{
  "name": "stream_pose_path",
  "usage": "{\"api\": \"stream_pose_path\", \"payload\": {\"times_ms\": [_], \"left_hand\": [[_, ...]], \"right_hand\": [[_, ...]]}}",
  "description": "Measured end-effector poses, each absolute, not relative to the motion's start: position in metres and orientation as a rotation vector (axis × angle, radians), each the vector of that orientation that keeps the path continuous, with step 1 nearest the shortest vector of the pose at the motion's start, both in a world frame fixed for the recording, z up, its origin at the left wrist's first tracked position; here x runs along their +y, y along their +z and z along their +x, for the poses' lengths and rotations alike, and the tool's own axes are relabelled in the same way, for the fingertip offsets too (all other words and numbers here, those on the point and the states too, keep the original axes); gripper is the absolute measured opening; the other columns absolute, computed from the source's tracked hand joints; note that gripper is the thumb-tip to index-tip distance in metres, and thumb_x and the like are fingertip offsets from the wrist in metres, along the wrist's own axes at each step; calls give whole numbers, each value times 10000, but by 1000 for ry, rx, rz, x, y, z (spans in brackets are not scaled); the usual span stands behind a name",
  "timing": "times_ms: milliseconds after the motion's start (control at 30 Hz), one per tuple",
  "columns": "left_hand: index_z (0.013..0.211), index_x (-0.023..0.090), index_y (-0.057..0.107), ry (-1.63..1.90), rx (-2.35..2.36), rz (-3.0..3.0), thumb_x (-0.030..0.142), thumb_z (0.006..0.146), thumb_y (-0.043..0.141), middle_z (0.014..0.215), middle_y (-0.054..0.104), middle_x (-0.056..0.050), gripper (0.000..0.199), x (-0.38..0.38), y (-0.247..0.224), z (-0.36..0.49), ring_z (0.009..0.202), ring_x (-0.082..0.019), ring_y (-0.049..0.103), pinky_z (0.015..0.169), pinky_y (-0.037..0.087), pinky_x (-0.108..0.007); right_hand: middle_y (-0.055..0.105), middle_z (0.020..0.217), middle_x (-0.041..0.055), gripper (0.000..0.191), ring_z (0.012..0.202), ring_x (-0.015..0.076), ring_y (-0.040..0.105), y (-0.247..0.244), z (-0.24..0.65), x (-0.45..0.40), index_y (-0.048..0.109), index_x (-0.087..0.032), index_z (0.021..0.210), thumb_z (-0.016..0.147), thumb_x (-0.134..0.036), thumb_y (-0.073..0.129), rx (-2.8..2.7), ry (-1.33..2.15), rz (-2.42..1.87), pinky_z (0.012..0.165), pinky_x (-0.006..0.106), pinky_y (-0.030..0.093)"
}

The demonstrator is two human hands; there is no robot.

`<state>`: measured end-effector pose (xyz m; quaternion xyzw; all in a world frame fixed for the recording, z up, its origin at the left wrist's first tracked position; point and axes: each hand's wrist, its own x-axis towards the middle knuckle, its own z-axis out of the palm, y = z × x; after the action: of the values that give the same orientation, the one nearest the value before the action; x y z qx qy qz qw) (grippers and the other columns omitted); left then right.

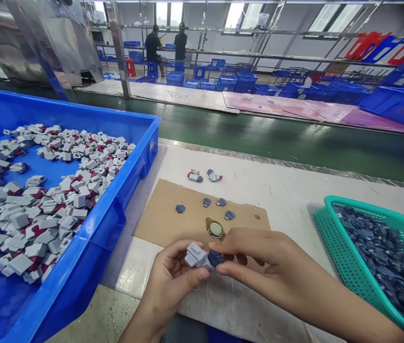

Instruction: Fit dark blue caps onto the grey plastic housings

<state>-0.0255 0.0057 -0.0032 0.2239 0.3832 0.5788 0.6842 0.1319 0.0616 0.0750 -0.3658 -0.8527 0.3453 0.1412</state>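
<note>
My left hand [176,271] is closed around a light grey plastic part [196,255] with a blocky, stepped shape. Between the thumb and fingers of my right hand [252,252] is a small dark blue plastic piece [216,257], pressed against the right end of the grey part. Just beyond my hands, a bottle cap [216,229] with liquid in and around it sits on a sheet of cardboard [166,200]. Several loose dark blue pieces [229,215] lie on the cardboard. Farther back, two grey parts [193,176] with red and dark blue ends rest on the white table.
At left, a large blue bin [116,214] holds many grey and red parts. A green basket [348,271] of dark blue pieces stands at right. Beyond the table edge runs a green conveyor belt [202,126]. Two people [180,45] are far off among blue crates.
</note>
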Motion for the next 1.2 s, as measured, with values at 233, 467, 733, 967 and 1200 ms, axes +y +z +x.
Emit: {"api": "stream_pose_path", "payload": {"times_ms": [233, 467, 733, 967, 1200], "left_hand": [[828, 206, 679, 1296, 815, 542, 123, 616, 733, 794, 684, 13, 234, 6, 0, -27, 753, -100, 599, 689, 451, -166], [868, 196, 673, 1271, 832, 591, 147, 646, 717, 820, 687, 1, 231, 6, -3, -27, 775, -112, 602, 698, 453, -175], [836, 173, 677, 1287, 815, 563, 183, 619, 745, 753, 665, 8, 227, 7, -6, -26, 711, -93, 578, 656, 442, -158], [847, 198, 674, 1326, 650, 361, 353, 649, 714, 725, 695, -15, 254, 9, -11, -29, 771, -162, 634, 719, 482, -250], [901, 141, 675, 1284, 514, 252, 363, 789, 571, 820, 701, -46, 269, 12, -13, -29, 798, -155, 638, 781, 474, -244]], "right_hand": [[640, 736, -8, 175, 581, 106, 546, 71, 130, 66, 645, -261, 968, 829, -316, 555, -2468, 1036, -1030, 514, 209, 407], [612, 676, -25, 110, 586, 93, 540, 78, 128, 78, 633, -222, 826, 831, -298, 554, -2681, 997, -897, 522, 209, 367], [565, 577, -22, 168, 530, 101, 509, 68, 122, 61, 623, -195, 755, 824, -331, 554, -2515, 969, -1067, 480, 207, 375], [613, 995, 43, 385, 839, 162, 576, 39, 117, 47, 477, -230, 1187, 828, -349, 553, -2294, 531, -910, 696, 265, 474], [534, 1167, 90, 630, 1047, 247, 487, 31, 94, 53, 372, -148, 1262, 742, -383, 638, -2486, 228, -873, 818, 391, 437]]}}
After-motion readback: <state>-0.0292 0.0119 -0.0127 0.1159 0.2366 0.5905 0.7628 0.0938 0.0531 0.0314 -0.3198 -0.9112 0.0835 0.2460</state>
